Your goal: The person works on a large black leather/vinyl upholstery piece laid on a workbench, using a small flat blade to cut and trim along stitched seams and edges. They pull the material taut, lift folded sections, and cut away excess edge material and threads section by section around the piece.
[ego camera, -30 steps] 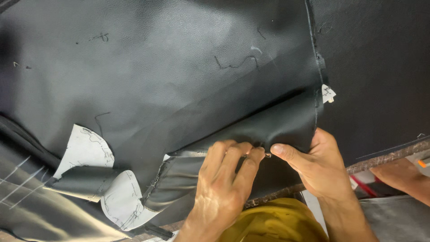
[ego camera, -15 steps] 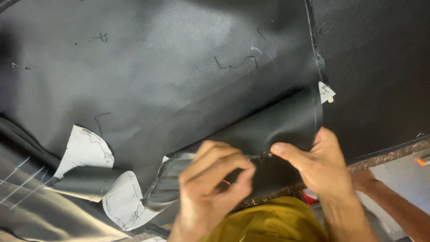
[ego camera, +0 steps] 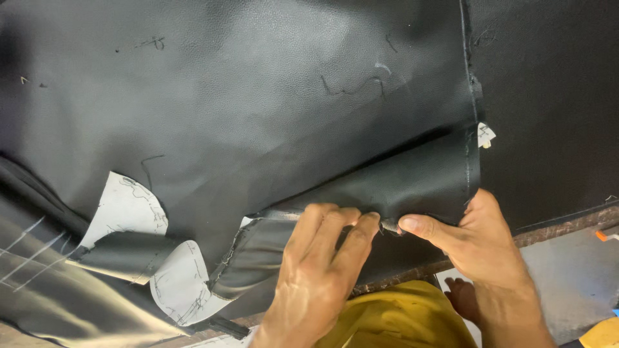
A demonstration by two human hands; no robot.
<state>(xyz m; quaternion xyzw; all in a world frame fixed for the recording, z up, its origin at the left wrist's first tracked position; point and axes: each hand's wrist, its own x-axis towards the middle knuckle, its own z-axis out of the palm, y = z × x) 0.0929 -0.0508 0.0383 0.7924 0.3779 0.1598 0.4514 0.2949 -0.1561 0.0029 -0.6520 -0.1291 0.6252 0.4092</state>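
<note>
At the near edge of the worktable [ego camera: 567, 229], both hands met on a folded flap of black leatherette [ego camera: 400, 183]. Half a second before, the left hand [ego camera: 322, 270] had been raised off the sheet with its fingers curled and loose; now it lay back down, fingers stretched flat along the fold and their tips pressing the edge just beside the other hand's thumb. The right hand [ego camera: 480, 241] had hardly shifted: its thumb and forefinger were pinched narrowly on the same folded edge, gripping the material. A bare forearm that had shown at the lower right a moment earlier was gone from view, and only a small part of another hand [ego camera: 463, 301] showed low down behind the right wrist.

The leatherette was a large, finely grained black sheet with a dull sheen, spread over nearly the whole table and running out of view at the top and left. Faint chalk-like scribbles marked its upper part. A stitched, slightly frayed seam [ego camera: 469, 77] ran down its right side, with a small white tag [ego camera: 486, 135] beside it. At the lower left the sheet curled over, showing its pale grey backing [ego camera: 126, 206] with pen lines on it. Below the hands lay yellow cloth [ego camera: 400, 319].
</note>
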